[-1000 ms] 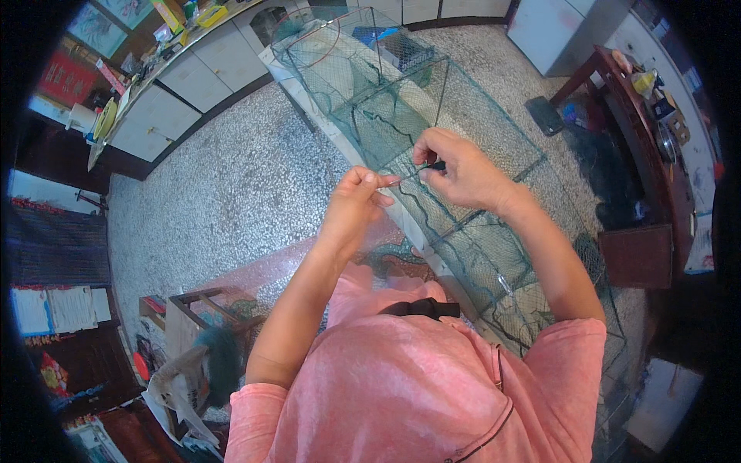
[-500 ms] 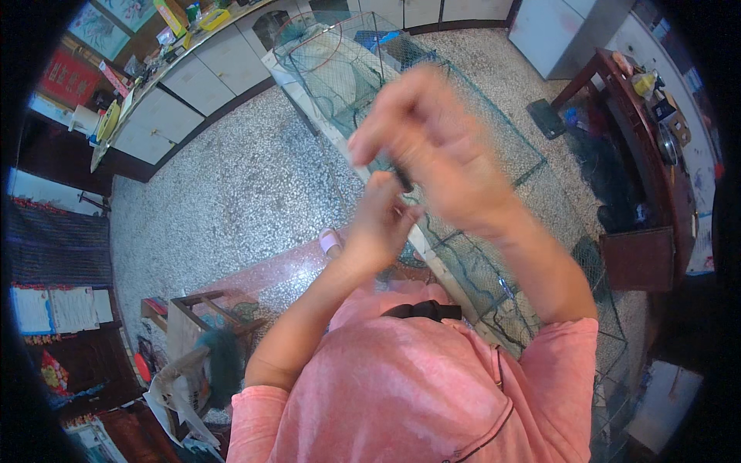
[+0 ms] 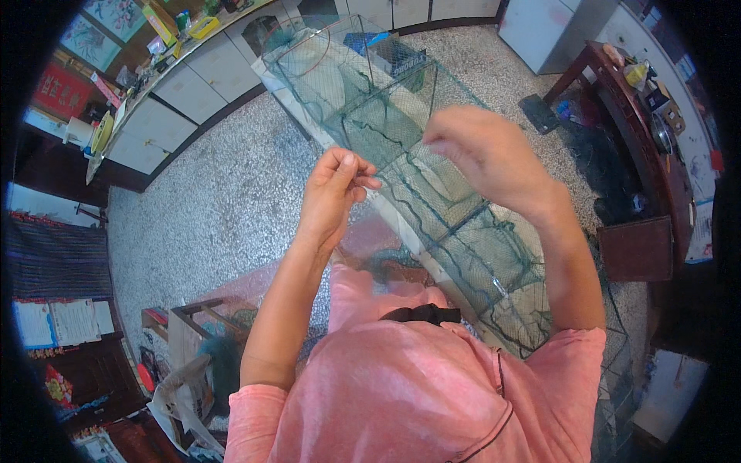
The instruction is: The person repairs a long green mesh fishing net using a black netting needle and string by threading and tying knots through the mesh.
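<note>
My left hand (image 3: 333, 189) is raised above the near edge of a long pale board (image 3: 397, 224), its thumb pressed against the curled index finger. Whatever it pinches, perhaps something very thin, is too small to make out. Level with it, a short gap to the right, my right hand (image 3: 486, 158) hangs over a green mesh net (image 3: 370, 127), fingers bent inward and their tips pressed together. Nothing I can name shows between those fingertips. The net, stretched over thin wire frames, lies along the board. Dark green cord winds across its mesh.
A dark wooden table (image 3: 602, 69) with small items stands at the right, dark netting (image 3: 594, 154) below it. White cabinets (image 3: 193, 85) line the back left. A wooden stool (image 3: 181, 332) with a plastic bag (image 3: 174, 393) stands lower left. Speckled floor (image 3: 224, 201) lies between.
My hands, close together before, have come apart: the left moved left and up, the right moved right and down. The dark thing between them no longer shows.
</note>
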A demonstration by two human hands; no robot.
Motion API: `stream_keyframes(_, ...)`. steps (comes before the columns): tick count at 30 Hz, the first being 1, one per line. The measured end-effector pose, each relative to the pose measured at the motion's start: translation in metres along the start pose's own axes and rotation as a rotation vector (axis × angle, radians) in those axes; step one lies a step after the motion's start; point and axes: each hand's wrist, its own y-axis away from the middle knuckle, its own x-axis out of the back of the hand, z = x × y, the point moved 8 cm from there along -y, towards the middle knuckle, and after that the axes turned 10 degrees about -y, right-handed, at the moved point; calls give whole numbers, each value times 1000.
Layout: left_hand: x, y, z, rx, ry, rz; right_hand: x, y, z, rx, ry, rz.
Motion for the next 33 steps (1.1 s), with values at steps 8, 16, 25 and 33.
stream_keyframes(8,-3,6,-33,75,43,-20,-49,14,57,-100,165,-192)
stream_keyframes(16,-3,10,-50,172,142,4,-67,9,55,-92,-121,-137)
stream_keyframes(25,0,12,-71,227,332,62,-105,2,47,-60,-70,-107)
stream_keyframes(33,-30,3,22,-620,-693,-100,-54,-33,-51,198,-286,200)
